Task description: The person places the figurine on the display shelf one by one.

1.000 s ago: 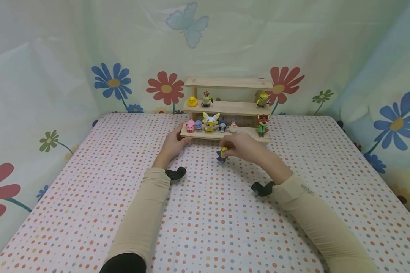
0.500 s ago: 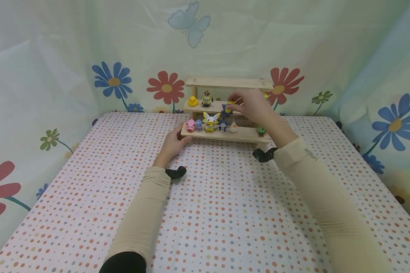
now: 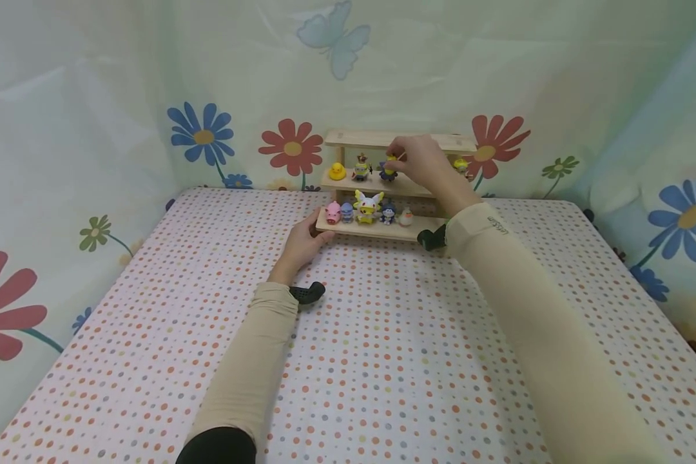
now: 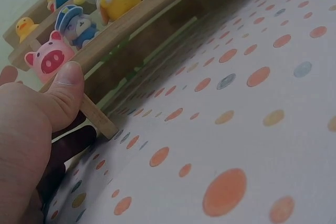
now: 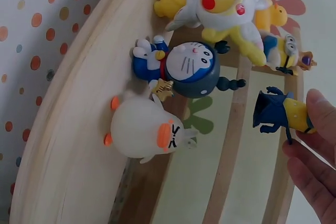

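Holding a small yellow-and-blue figurine (image 3: 389, 167) in the fingertips of my right hand (image 3: 420, 164), I am bringing it over the middle tier of the wooden shelf (image 3: 383, 229), just right of the crowned minion (image 3: 361, 167) standing there. My fingers are curled into a light pinch around the toy's head, its dark blue legs pointing away from the palm in the right wrist view. My left hand (image 3: 304, 241) is bracing the shelf's lowest tier at its left end, thumb pressed on the front edge beside the pink pig (image 3: 333, 211), fingers tucked below.

To do this well, I judge the toy should go down feet first and level, with clearance from the crowned minion, and the pinch should loosen only once it is standing; my bracing hand should be keeping the light shelf from sliding.

The shelf is pale, bare wood with flat stepped boards. The figurines look like smooth, glossy moulded plastic, rounded and top-heavy. Beneath the shelf, a polka-dot cloth (image 3: 383, 361) is lying soft and matte.
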`<state>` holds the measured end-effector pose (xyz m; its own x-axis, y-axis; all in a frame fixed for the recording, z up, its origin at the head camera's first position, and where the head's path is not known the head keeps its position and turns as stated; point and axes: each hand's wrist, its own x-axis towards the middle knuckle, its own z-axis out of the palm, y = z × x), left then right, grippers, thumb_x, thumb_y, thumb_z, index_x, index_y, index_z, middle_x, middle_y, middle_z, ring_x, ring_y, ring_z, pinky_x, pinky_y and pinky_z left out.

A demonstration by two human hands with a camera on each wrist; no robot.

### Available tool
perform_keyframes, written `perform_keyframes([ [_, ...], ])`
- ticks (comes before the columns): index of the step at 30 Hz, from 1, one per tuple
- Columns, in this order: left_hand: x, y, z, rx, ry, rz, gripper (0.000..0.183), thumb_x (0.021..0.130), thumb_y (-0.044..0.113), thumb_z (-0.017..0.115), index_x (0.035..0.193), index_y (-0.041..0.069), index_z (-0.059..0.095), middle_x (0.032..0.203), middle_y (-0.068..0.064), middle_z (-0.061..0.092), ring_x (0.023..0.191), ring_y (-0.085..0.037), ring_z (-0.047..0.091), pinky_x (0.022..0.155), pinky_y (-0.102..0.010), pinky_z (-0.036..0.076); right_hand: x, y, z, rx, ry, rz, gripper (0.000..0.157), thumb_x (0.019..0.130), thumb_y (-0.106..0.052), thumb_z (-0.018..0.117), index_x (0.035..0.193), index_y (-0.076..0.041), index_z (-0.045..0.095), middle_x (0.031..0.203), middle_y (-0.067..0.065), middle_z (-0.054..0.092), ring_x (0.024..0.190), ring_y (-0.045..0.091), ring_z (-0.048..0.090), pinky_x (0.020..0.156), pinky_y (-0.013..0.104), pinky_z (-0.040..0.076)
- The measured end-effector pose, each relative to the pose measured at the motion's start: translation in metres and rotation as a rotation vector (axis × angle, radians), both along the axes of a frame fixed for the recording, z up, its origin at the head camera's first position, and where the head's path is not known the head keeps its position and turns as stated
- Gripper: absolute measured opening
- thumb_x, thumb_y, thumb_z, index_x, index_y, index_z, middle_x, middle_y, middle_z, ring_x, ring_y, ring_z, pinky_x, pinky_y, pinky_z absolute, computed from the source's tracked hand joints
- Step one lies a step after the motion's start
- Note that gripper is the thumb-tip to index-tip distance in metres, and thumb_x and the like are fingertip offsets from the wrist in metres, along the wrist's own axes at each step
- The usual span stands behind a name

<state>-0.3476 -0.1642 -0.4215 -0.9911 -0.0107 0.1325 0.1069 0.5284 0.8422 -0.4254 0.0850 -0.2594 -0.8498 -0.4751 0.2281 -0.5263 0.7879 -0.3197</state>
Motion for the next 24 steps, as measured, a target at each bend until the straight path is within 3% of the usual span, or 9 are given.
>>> perform_keyframes([
  [10, 0.0016, 0.0039, 0.0022, -0.011, -0.008, -0.005, 0.077, 0.091, 0.036, 0.063, 0.152, 0.012, 0.023, 0.152, -0.005, 0.036, 0.130, -0.020, 0.046, 0.107, -0.037, 0.040, -0.0029, -0.0026, -0.0078, 0.002, 0.018, 0.041, 0.031, 0.093, -0.021, 0.063, 0.118, -0.004, 0.061, 0.115, 0.016, 0.066, 0.105, 0.028, 0.062, 0.090, 0.043, 0.051],
  [24, -0.0022, 0.0034, -0.0020, -0.003, -0.016, 0.000, 0.078, 0.090, 0.037, 0.064, 0.152, 0.012, 0.023, 0.152, -0.006, 0.037, 0.129, -0.021, 0.048, 0.105, -0.039, 0.042, -0.0027, -0.0067, -0.0111, -0.022, 0.004, 0.032, 0.031, 0.093, -0.019, 0.062, 0.120, -0.004, 0.060, 0.118, 0.016, 0.065, 0.108, 0.029, 0.061, 0.092, 0.043, 0.050],
])
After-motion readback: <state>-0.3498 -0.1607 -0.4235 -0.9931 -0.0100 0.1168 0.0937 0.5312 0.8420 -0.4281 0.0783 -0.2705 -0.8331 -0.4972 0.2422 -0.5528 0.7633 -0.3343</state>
